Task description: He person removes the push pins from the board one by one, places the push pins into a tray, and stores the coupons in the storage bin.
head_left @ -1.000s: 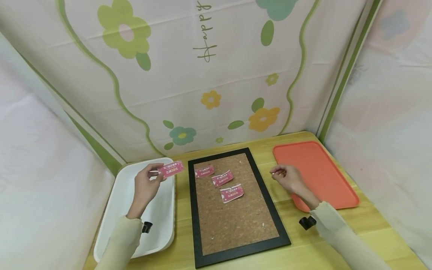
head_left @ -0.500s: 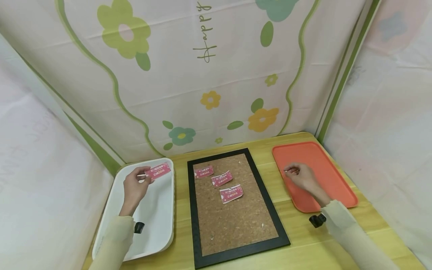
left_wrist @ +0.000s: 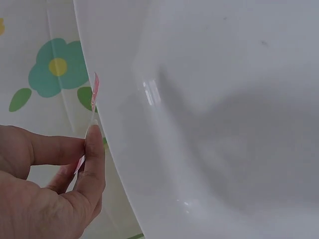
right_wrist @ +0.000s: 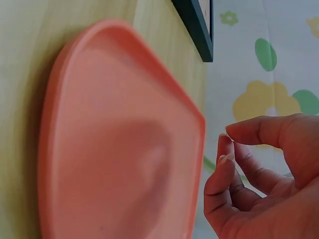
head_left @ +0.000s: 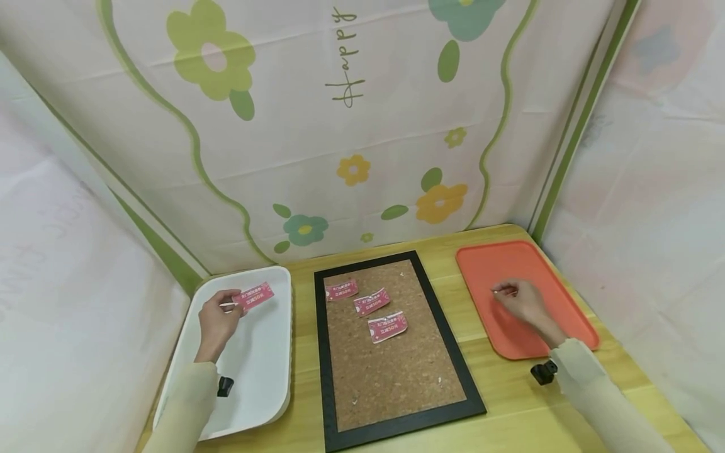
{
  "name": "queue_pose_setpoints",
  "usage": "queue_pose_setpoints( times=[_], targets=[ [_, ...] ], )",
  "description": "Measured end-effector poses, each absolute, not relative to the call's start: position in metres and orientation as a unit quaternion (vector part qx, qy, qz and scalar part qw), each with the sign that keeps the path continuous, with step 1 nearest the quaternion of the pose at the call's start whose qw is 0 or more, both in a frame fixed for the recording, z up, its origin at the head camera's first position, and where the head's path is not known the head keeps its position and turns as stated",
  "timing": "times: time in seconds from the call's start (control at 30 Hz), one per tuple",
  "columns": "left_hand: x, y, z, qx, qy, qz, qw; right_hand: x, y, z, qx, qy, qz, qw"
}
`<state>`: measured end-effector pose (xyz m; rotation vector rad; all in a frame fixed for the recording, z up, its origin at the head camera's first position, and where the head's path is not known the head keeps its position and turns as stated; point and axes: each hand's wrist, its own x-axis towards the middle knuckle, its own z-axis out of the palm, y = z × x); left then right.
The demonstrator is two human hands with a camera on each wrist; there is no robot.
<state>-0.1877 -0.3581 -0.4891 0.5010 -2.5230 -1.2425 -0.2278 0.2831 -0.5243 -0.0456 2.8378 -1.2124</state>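
In the head view my left hand [head_left: 217, 321] pinches a pink printed coupon [head_left: 256, 296] over the white bin [head_left: 255, 377]. Seen from the left wrist, the coupon [left_wrist: 94, 93] is nearly edge-on between thumb and fingers. My right hand [head_left: 522, 301] hovers over the red tray [head_left: 481, 270], thumb and fingertips brought together at a tiny pale thing [head_left: 495, 291], whose kind I cannot tell. Between the hands lies a black-framed corkboard [head_left: 396, 377]. Three pink coupons sit on its upper half: one at the top left [head_left: 342, 290], a middle one [head_left: 371, 302] and a lower one [head_left: 387, 328].
The wooden table [head_left: 306, 365] shows between the bin and the board, and again beside the tray. A floral curtain [head_left: 283, 126] stands behind, with pale cloth walls on both sides. Small pale marks show on the cork near its bottom corners.
My left hand has moved left with the coupon, deeper over the white bin. My right hand has moved right, from the tray's left edge to above its middle. The board's coupons stay put.
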Motion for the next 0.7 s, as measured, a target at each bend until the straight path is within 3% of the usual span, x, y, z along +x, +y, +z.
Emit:
queue_pose_setpoints(
  times=[0.7],
  targets=[
    [-0.191, -0.390, -0.524, 0.217, -0.895, -0.365, 0.137, -0.227, 0.319, -0.543, 0.021, 0.922, -0.380, 0.067]
  ],
)
